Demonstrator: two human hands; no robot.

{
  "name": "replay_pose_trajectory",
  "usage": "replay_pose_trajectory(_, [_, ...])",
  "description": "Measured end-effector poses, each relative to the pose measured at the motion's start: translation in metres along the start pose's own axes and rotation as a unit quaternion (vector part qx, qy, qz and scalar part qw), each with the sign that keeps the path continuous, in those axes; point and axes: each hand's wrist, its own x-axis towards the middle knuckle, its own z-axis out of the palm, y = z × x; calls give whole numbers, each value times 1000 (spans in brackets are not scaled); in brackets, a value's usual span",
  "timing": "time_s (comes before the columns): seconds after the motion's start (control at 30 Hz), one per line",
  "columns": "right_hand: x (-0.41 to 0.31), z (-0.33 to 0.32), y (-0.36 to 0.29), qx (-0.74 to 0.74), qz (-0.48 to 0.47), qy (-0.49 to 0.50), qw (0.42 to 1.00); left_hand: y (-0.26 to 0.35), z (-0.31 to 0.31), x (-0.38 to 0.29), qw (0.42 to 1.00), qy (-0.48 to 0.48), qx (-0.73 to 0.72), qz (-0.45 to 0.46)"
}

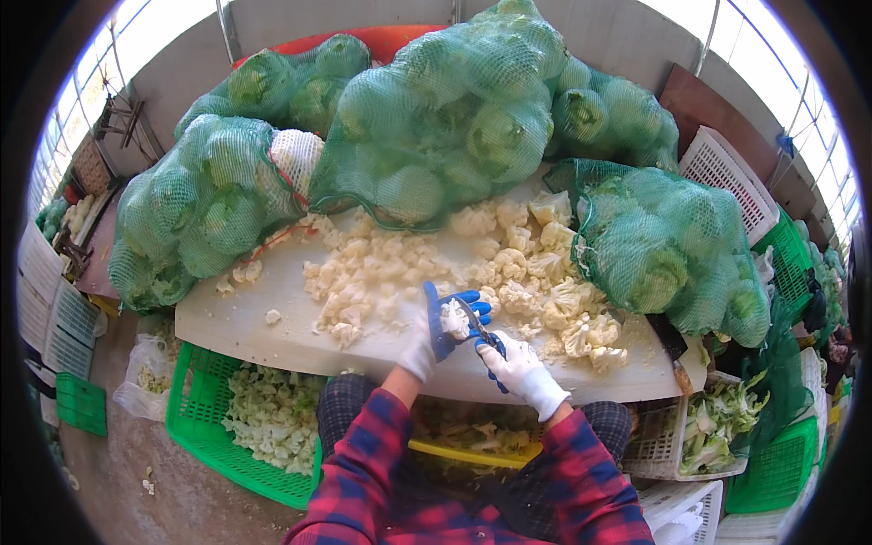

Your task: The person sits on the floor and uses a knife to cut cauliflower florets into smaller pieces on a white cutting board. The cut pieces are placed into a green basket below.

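Observation:
In a white glove with a blue palm, my left hand (439, 334) cradles a cauliflower piece (455, 320), palm up, over the front of the white table (259, 327). My right hand (512, 364), gloved alike, grips a knife (479, 323) whose blade touches or lies against that piece; its exact tip is hard to make out. Behind my left hand spreads a heap of small cauliflower florets (375, 266). To the right of it lie larger cauliflower chunks (552, 286).
Green mesh sacks of cauliflower heads (449, 122) line the table's back. A cleaver (667, 340) rests at the right edge. Below left stands a green crate (197, 415) holding florets; a yellow-rimmed crate (470, 455) with trimmings sits between my knees. At right, a white crate (671, 436) holds leaves.

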Motion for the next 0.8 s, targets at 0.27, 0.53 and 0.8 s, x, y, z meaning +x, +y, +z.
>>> replay_pose_trajectory(0.27, [-1, 1, -11, -121, 11, -59, 991, 18, 0, 3, 998, -35, 46, -7])
replay_pose_trajectory(0.53, [15, 12, -35, 416, 187, -194, 869, 17, 2, -1, 991, 70, -65, 92])
replay_pose_trajectory(0.8, [52, -23, 19, -204, 105, 106, 968, 60, 10, 20, 919, 266, 38, 288])
